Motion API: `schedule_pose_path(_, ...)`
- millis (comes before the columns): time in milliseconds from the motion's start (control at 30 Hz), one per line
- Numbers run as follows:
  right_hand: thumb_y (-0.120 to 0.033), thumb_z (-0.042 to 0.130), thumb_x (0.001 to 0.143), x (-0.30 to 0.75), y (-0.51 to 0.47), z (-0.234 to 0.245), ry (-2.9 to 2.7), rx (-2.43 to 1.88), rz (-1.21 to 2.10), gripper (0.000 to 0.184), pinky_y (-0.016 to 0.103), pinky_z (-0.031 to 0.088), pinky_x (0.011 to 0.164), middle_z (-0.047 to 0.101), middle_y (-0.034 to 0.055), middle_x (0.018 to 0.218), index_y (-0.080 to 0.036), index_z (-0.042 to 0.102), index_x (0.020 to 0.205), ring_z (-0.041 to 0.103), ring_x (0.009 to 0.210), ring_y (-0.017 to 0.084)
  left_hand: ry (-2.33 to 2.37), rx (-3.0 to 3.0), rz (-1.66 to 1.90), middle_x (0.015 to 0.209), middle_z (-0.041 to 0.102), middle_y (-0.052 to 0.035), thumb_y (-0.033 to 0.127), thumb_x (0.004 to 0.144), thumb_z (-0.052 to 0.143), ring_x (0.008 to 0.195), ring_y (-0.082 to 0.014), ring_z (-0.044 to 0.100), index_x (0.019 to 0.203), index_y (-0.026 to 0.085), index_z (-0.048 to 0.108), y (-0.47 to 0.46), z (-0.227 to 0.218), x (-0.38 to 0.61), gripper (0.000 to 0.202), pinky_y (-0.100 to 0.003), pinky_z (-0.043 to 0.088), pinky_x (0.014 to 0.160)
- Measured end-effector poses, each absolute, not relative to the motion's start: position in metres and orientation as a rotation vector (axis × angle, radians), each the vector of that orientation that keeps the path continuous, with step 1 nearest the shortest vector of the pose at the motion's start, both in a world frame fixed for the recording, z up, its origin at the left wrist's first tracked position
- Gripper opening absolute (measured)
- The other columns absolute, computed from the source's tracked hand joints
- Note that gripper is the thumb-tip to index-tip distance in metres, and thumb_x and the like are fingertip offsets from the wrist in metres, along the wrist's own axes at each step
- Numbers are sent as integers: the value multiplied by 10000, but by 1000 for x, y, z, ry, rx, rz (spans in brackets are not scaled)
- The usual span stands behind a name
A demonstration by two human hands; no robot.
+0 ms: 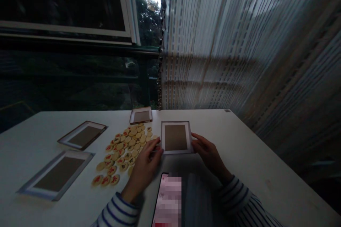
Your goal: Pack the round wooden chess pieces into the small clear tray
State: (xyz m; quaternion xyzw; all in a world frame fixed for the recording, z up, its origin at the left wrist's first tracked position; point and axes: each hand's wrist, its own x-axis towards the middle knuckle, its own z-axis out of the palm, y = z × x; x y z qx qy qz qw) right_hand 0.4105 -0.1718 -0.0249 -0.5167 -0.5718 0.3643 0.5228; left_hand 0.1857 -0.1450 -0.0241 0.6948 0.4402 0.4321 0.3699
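A small square box tray (176, 137) with white walls and a brown bottom lies on the white table (247, 149) in front of me. My left hand (145, 166) grips its left edge, fingers closed on the rim. At the tray's right edge, my right hand (209, 154) holds it with thumb and fingers. Just left of the tray, a heap of several round wooden chess discs (124, 152) with red and dark characters is spread out; my left hand partly lies over its right end.
Three more shallow box parts lie on the table: a small one (141, 115) behind the discs, a tilted one (82, 134) at mid left, and a larger one (57, 173) near left. A phone (167, 200) lies near me. Striped curtain (239, 42) hangs at the right, a window behind.
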Motion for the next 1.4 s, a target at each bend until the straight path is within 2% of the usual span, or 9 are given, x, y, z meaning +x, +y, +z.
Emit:
schedule_pose_path(100, -343, 482, 789, 412, -172, -29, -1371, -1271, 842, 397, 247, 416, 554, 569, 1, 673, -131, 484, 1124, 495, 590, 106, 1178, 1824, 1100, 1170, 504, -80, 350, 780, 481, 974, -177, 538, 1143, 191, 495, -144, -27, 187, 396, -337, 440, 854)
schedule_pose_path(267, -360, 478, 784, 413, -174, -31, -1389, -1338, 825, 404, 265, 444, 552, 600, 67, 929, -153, 485, 1131, 532, 605, 109, 1127, 1935, 1033, 1214, 476, -87, 338, 770, 500, 998, -180, 532, 1172, 206, 472, -144, -30, 186, 424, -317, 467, 839)
schedule_pose_path(400, -337, 470, 793, 414, -178, -27, -1472, -1362, 856, 409, 294, 472, 641, 607, 72, 942, -169, 451, 1165, 576, 722, 145, 1148, 2011, 1033, 1219, 476, -82, 333, 768, 504, 1008, -184, 528, 1168, 212, 476, -144, -33, 186, 419, -325, 465, 852)
schedule_pose_path(633, -293, 523, 757, 420, -190, -19, -1656, -1349, 867, 518, 312, 484, 704, 426, 86, 1239, -238, 360, 1246, 553, 881, 163, 1174, 2140, 995, 1191, 515, -81, 351, 780, 486, 1053, -200, 507, 1173, 196, 465, -143, -38, 187, 423, -364, 435, 894)
schedule_pose_path(767, -254, 559, 728, 422, -193, -13, -1723, -1388, 879, 587, 305, 479, 703, 430, 92, 1241, -233, 329, 1268, 545, 897, 163, 1200, 2199, 1004, 1172, 536, -78, 355, 773, 494, 1069, -207, 496, 1149, 189, 489, -145, -38, 187, 411, -369, 432, 898)
schedule_pose_path(1000, -279, 552, 737, 424, -193, -15, -1791, -1505, 741, 608, 359, 454, 738, 574, 80, 1064, -218, 311, 1292, 549, 900, 191, 1218, 2291, 982, 1130, 562, -86, 364, 778, 490, 1033, -209, 516, 1151, 186, 481, -144, -38, 188, 414, -384, 439, 873)
schedule_pose_path(1233, -330, 551, 735, 433, -191, -29, -1916, -1526, 561, 588, 438, 397, 856, 528, 104, 1154, -219, 348, 1276, 500, 1025, 233, 1178, 2392, 928, 1084, 574, -89, 346, 790, 477, 996, -206, 519, 1145, 193, 477, -144, -40, 188, 387, -393, 432, 857)
schedule_pose_path(1400, -328, 542, 743, 432, -191, -28, -1943, -1514, 529, 548, 442, 395, 869, 524, 103, 1167, -218, 382, 1255, 497, 1038, 238, 1204, 2414, 896, 1062, 582, -86, 343, 786, 480, 988, -213, 519, 1133, 195, 491, -144, -42, 188, 378, -384, 438, 839)
